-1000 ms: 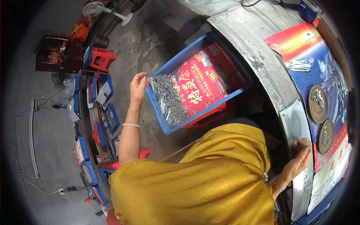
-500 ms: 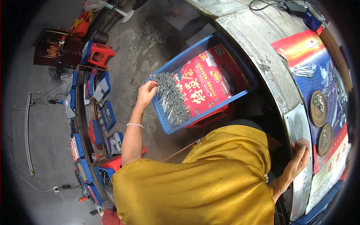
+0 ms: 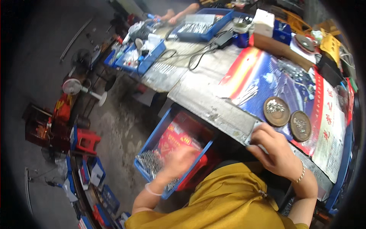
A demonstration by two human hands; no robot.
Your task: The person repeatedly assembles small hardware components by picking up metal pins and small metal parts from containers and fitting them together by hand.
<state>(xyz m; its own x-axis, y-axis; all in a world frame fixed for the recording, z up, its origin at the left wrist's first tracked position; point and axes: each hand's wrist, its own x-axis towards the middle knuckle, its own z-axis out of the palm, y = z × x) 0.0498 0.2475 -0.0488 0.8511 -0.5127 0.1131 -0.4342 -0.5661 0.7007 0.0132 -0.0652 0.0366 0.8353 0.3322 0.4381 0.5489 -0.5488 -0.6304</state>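
Observation:
My left hand [image 3: 181, 162] is smeared by motion above a blue plastic bin [image 3: 154, 133], and its fingers cannot be made out. At one end of the bin lies a heap of small, thin metal parts [image 3: 149, 162]; red printed sheeting [image 3: 173, 143] lines the rest. My right hand [image 3: 270, 147] is curled at the edge of the worktable [image 3: 202, 99], thumb and fingers drawn together. Whatever they pinch, if anything, is hidden. Close beyond it stand two round brown dishes [image 3: 271, 121] holding small metal pieces [image 3: 275, 107].
A printed sheet [image 3: 248, 76] covers part of the table, with slim metal pieces [image 3: 249, 94] on it. Farther back are a blue tray of metal parts [image 3: 196, 30], cables and another person's hands [image 3: 173, 19]. A red stool [image 3: 87, 141] and a fan [image 3: 72, 87] stand to the left.
The view has swung toward the table. My left hand has left the metal heap and moved rightward over the bin. My right hand has come forward along the table edge.

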